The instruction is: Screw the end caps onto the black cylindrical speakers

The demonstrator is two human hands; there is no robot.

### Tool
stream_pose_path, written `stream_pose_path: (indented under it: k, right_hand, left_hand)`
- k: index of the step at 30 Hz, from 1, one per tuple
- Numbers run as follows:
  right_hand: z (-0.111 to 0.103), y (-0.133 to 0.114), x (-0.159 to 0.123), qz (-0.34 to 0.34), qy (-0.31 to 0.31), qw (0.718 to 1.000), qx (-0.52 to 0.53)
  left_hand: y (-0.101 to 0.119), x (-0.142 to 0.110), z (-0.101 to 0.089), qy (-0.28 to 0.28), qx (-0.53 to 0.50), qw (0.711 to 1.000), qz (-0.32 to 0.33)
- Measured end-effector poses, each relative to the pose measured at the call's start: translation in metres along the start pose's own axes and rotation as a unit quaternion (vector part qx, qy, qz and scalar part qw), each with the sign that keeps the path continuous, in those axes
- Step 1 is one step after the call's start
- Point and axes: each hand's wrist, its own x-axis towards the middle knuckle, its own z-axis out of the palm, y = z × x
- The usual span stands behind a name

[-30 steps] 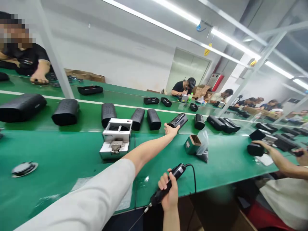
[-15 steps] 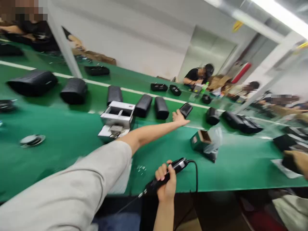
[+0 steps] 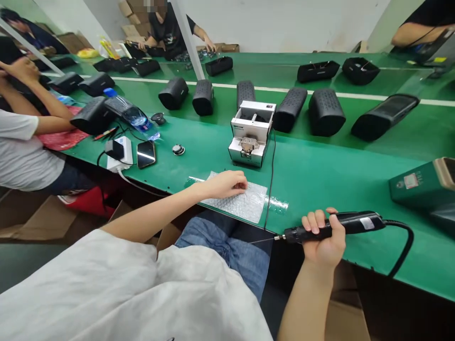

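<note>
My right hand [image 3: 325, 237] is wrapped round a black electric screwdriver [image 3: 357, 222], its thin bit pointing left past the table edge above my lap. From its rear end a black cable bends down. My left hand [image 3: 227, 183] is over a sheet of bubble wrap [image 3: 249, 203] at the front edge, fingers curled together, with nothing visible in them. Just behind that hand stands a white and silver screw feeder [image 3: 250, 135]. To the right, a black speaker [image 3: 386, 116] lies tilted on the green belt, apart from both hands.
More black speaker housings [image 3: 326, 112] line the belt. A green box [image 3: 423, 182] stands at right. At left are a small round speaker driver [image 3: 178, 149], a phone [image 3: 146, 154], a power strip [image 3: 126, 154] and a water bottle [image 3: 137, 118]. Co-workers sit at left and across the belt.
My left hand has let go of the black speaker on the belt and come back to the bubble wrap. My view has swung left and down. The screwdriver stays in my right hand.
</note>
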Motion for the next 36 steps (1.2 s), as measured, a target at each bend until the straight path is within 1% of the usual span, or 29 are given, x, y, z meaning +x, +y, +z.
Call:
stream_pose_path:
  k: [2,4,7,9,11,13,15,19,21,22,24,26,28,30,31,33,34,36]
  right_hand:
    - [0.0,-0.001,0.0,-0.001,-0.003,1.0,-0.014]
    - [0.001,-0.002,0.0,0.0,-0.005,1.0,-0.021]
    - [0.002,-0.003,0.0,-0.001,-0.003,1.0,-0.021]
    - [0.002,-0.003,0.0,-0.001,0.001,1.0,-0.019]
    - [0.003,-0.002,0.002,0.0,0.008,1.0,-0.018]
    - [0.003,-0.001,0.004,0.002,0.015,1.0,-0.019]
    - [0.003,-0.001,0.005,0.004,0.022,0.999,-0.023]
    - [0.002,0.0,0.006,0.001,0.035,0.999,-0.028]
    - [0.001,0.002,0.006,-0.003,0.043,0.999,-0.026]
    - [0.0,0.003,0.006,-0.004,0.047,0.999,-0.025]
    - [0.0,0.006,0.007,-0.007,0.053,0.998,-0.02]
    - [0.0,0.008,0.007,-0.009,0.058,0.998,-0.013]
    - [0.0,0.01,0.008,-0.01,0.06,0.998,-0.007]
    - [-0.002,0.011,0.009,-0.009,0.057,0.998,-0.003]
    - [-0.004,0.012,0.009,-0.008,0.054,0.999,-0.002]
    - [-0.009,0.013,0.011,-0.007,0.046,0.999,0.001]
    - [-0.011,0.015,0.012,-0.007,0.043,0.999,0.002]
    - [-0.015,0.018,0.013,-0.01,0.037,0.999,0.007]
  left_hand:
    - [0.001,0.005,0.006,0.008,-0.01,1.0,-0.002]
    - [0.007,0.007,0.007,0.018,-0.02,1.0,-0.005]
    - [0.008,0.001,0.002,0.049,-0.033,0.998,-0.017]
    - [-0.001,-0.006,-0.007,0.099,-0.037,0.994,-0.041]
    - [-0.016,-0.011,-0.019,0.164,-0.041,0.983,-0.077]
    - [-0.032,-0.012,-0.029,0.214,-0.05,0.969,-0.11]
    - [-0.046,-0.01,-0.036,0.234,-0.065,0.962,-0.123]
    - [-0.063,-0.003,-0.046,0.258,-0.094,0.955,-0.116]
    - [-0.07,0.004,-0.061,0.286,-0.106,0.945,-0.116]
    - [-0.073,0.011,-0.073,0.3,-0.113,0.94,-0.115]
    - [-0.078,0.033,-0.104,0.32,-0.132,0.932,-0.106]
    - [-0.074,0.071,-0.14,0.32,-0.158,0.93,-0.085]
    - [-0.061,0.121,-0.173,0.299,-0.186,0.934,-0.064]
    - [-0.04,0.178,-0.197,0.252,-0.212,0.942,-0.056]
    - [-0.028,0.206,-0.204,0.222,-0.223,0.947,-0.059]
    - [-0.006,0.258,-0.21,0.156,-0.238,0.955,-0.087]
    - [0.004,0.279,-0.209,0.128,-0.24,0.956,-0.107]
    - [0.019,0.313,-0.203,0.078,-0.239,0.956,-0.149]
